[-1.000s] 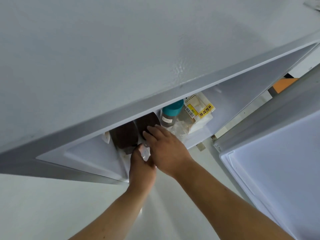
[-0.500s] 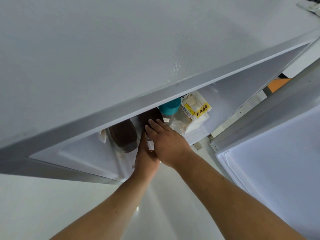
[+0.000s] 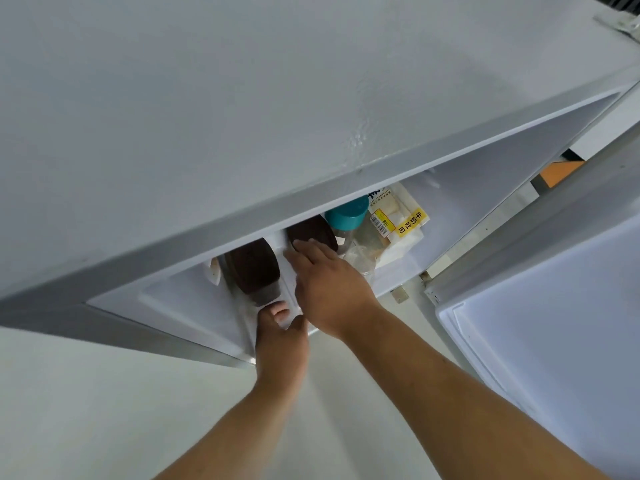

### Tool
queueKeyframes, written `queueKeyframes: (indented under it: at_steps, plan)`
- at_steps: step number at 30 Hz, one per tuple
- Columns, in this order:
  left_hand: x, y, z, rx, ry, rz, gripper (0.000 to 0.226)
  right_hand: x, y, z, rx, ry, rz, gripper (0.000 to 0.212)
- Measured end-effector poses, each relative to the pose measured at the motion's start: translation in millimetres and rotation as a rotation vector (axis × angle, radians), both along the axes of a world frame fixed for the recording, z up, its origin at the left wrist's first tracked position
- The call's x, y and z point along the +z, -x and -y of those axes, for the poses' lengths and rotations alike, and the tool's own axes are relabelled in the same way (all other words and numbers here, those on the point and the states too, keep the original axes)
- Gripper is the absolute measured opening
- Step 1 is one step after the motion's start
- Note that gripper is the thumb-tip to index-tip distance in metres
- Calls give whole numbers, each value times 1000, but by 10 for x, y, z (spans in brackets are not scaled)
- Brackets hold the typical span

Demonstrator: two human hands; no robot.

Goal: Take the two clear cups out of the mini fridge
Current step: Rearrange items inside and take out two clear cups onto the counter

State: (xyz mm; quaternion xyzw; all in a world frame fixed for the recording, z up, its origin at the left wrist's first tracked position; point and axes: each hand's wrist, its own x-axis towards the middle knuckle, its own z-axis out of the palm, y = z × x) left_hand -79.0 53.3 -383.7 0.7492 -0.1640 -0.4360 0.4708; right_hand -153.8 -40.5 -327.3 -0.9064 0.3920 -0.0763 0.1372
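Note:
Two clear cups of dark brown drink stand inside the open mini fridge (image 3: 485, 188), seen from above. My left hand (image 3: 281, 341) reaches in from below and pinches the bottom of the left clear cup (image 3: 252, 271) between thumb and fingers. My right hand (image 3: 332, 289) lies over the right clear cup (image 3: 313, 230), fingers wrapped on its front, thumb mostly hidden. The fridge's top panel hides the upper parts of both cups.
A teal-capped jar (image 3: 346, 213), a crumpled clear bag (image 3: 362, 251) and a packet of bread with a yellow label (image 3: 398, 220) sit right of the cups. The open fridge door (image 3: 554, 341) stands at the right. The fridge top (image 3: 242, 98) fills the upper view.
My left hand has drawn back from between the cups down to the base of the left cup. My right hand stays on the right cup.

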Motion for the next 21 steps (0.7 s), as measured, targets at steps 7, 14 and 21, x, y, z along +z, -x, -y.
queueKeyframes:
  at_steps: [7, 14, 21]
  plan:
    - [-16, 71, 5, 109, 92, 175, 61, -23, -292, -125, 157, -11, 67, 55]
    - [-141, -27, 349, -205, -178, 747, 66, -97, -307, -52, 170, -33, -58, 48]
    - [-240, -95, 491, -348, -190, 911, 57, -62, -223, 40, 92, -63, -58, 47]
